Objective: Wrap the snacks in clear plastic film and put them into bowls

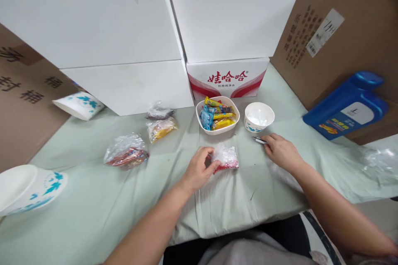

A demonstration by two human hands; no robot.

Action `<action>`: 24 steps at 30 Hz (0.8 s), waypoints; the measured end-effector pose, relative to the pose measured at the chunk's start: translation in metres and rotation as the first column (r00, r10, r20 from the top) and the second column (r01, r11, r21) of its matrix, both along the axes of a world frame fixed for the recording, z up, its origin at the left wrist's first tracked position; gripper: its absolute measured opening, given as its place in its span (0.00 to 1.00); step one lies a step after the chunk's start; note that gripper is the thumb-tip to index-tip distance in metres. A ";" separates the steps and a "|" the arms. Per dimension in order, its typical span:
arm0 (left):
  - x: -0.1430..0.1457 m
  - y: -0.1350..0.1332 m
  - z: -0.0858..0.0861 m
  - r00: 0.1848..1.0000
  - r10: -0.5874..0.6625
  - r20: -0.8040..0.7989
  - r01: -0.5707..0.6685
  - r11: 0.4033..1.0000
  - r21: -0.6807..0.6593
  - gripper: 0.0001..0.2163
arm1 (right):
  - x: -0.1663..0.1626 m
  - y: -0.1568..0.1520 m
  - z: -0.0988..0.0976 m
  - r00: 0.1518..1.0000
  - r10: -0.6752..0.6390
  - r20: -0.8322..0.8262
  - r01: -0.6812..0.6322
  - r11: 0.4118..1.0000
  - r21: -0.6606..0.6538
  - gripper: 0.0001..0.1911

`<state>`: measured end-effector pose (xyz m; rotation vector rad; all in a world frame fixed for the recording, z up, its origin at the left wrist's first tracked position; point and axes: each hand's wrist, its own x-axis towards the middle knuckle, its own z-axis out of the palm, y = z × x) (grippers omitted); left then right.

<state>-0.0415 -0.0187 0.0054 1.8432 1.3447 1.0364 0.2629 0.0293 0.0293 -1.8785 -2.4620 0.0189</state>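
Observation:
My left hand (199,167) is closed on the near left side of a clear-wrapped packet with a red base (228,159), which rests on the cloth in front of me. In my right hand (281,151) is a slim silvery tool (260,140); its tip points left and the rest is hidden by my fingers. Just beyond that hand stands a white paper bowl (259,116) with crumpled clear plastic inside. A white square bowl (234,127) full of colourful wrapped snacks sits beyond the packet.
Clear-bagged packets lie to the left: a red one (128,155), a yellow one (162,129) and a dark one (159,112). Patterned paper tubs (46,190) are farther left. A blue bottle (345,107) leans at right. White boxes (228,80) line the back.

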 end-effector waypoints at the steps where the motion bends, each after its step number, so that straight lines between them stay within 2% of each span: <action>1: 0.000 0.001 -0.001 0.998 0.026 0.050 -0.024 0.999 -0.037 0.10 | 0.001 -0.003 -0.001 1.000 0.011 -0.012 -0.011 0.999 0.036 0.16; 3: 0.000 0.002 -0.001 0.985 0.089 0.148 -0.072 0.991 -0.115 0.09 | -0.004 -0.012 -0.001 0.990 0.085 -0.115 -0.071 0.990 0.119 0.14; 5: -0.001 0.003 -0.001 0.965 0.133 0.227 -0.090 0.978 -0.188 0.08 | -0.019 -0.025 0.001 0.930 0.234 -0.285 -0.191 0.967 0.170 0.16; 8: -0.002 0.004 0.002 0.944 0.112 0.309 -0.039 0.972 -0.232 0.07 | -0.053 -0.043 0.004 0.784 0.409 -0.467 -0.379 0.911 0.161 0.33; 10: -0.001 0.003 0.003 0.942 0.072 0.328 0.000 0.977 -0.214 0.07 | -0.074 -0.050 0.004 0.755 0.437 -0.489 -0.436 0.891 0.125 0.41; 11: -0.001 0.002 0.004 0.945 0.051 0.324 0.014 0.980 -0.196 0.08 | -0.081 -0.052 0.004 0.760 0.443 -0.476 -0.450 0.887 0.107 0.39; 14: -0.003 0.003 0.003 0.973 0.020 0.230 0.008 0.993 -0.118 0.12 | -0.088 -0.048 0.000 0.768 0.464 -0.442 -0.472 0.876 0.100 0.15; 15: -0.005 0.004 0.003 0.986 0.031 0.166 -0.017 0.996 -0.083 0.12 | -0.085 -0.046 0.000 0.758 0.462 -0.460 -0.464 0.878 0.118 0.11; 19: -0.014 0.008 0.000 0.983 0.133 -0.123 -0.127 0.990 0.057 0.17 | -0.058 -0.038 -0.002 0.747 0.357 -0.561 -0.290 0.934 0.209 0.08; 21: -0.015 0.008 -0.001 0.963 0.142 -0.228 -0.122 0.988 0.100 0.18 | -0.041 -0.038 -0.003 0.795 0.281 -0.537 -0.205 0.959 0.198 0.06; 24: -0.012 0.005 0.001 0.924 0.144 -0.354 -0.074 0.976 0.202 0.16 | -0.022 -0.042 -0.007 0.878 0.213 -0.429 -0.156 0.974 0.165 0.04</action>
